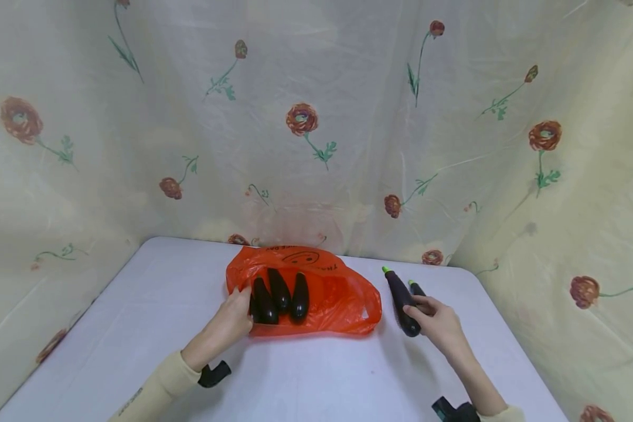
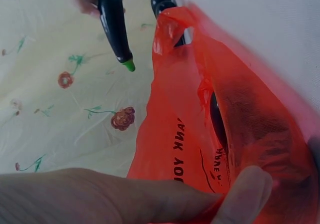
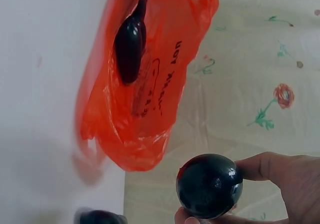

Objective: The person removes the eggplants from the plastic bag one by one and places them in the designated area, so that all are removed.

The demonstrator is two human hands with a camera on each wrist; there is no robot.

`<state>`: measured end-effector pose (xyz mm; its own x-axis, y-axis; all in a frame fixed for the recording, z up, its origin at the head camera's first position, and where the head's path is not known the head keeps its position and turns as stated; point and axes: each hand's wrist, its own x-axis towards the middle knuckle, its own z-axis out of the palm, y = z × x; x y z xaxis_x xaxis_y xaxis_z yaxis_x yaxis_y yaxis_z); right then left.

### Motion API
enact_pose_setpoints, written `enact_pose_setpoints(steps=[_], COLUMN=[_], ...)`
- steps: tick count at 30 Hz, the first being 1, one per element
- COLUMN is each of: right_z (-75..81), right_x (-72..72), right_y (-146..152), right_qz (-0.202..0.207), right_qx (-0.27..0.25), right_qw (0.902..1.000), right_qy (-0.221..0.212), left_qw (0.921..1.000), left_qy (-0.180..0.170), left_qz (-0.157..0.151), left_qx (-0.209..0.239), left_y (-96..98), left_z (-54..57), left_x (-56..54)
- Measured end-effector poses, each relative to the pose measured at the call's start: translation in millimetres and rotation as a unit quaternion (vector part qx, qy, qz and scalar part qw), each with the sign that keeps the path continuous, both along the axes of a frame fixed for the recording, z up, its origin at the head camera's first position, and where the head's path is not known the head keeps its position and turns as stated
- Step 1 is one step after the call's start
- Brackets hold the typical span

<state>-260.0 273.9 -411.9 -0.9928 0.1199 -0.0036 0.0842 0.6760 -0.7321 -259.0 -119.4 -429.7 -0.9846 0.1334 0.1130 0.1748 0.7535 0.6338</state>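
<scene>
A red plastic bag [image 1: 343, 299] with printed lettering lies with its mouth open on the table. Several dark eggplants [image 1: 279, 291] are inside it, side by side. My left hand [image 1: 234, 316] pinches the bag's left edge, thumb and finger together on the plastic in the left wrist view. To the right of the bag, my right hand [image 1: 443, 328] grips an eggplant [image 1: 399, 293] with a green stem end pointing away. Its round dark end [image 3: 209, 186] faces the right wrist camera. Another eggplant [image 1: 416, 288] lies just behind that hand, partly hidden by it.
The white table [image 1: 306, 381] extends around the bag. Behind and beside it hangs a pale curtain [image 1: 348, 176] printed with red flowers. Black wrist straps [image 1: 214, 374] sit on both forearms.
</scene>
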Motion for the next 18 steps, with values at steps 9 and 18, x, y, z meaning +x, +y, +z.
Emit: enact_pose_setpoints(steps=[9,18], right_z=[-5.3,-11.4], right_x=[-6.4,-11.9], right_y=[22.5,38.6], right_qz=[-0.023,-0.041], right_qx=[0.01,-0.001], right_qw=[0.9996,0.9992], right_qy=[0.012,0.003], left_qw=[1.0,0.9999], left_qy=[0.003,0.008], left_qz=[0.0,-0.006], left_qx=[0.001,0.007], left_y=[0.8,-0.2], left_z=[-0.4,0.5], left_x=[-0.1,2.1])
